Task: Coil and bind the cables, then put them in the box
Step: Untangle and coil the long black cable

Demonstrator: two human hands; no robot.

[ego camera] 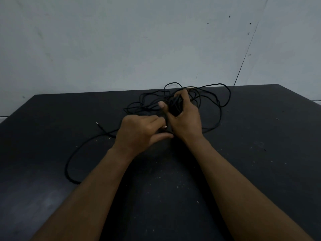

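Forearms (pixel 97 197) cross the desk (pixel 43 136). Right hand (pixel 185 119) fingers clench a part-wound coil (pixel 175 106). Left hand (pixel 139 133), just left of the coil, pinches the cable (pixel 66 168). Most of it sprawls loose around the coil, so coiling looks barely begun, with binding and boxing left. No box is visible.

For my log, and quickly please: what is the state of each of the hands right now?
Left hand: closed, pinching the cable end beside the other hand.
Right hand: closed, gripping the coiled cable bundle.
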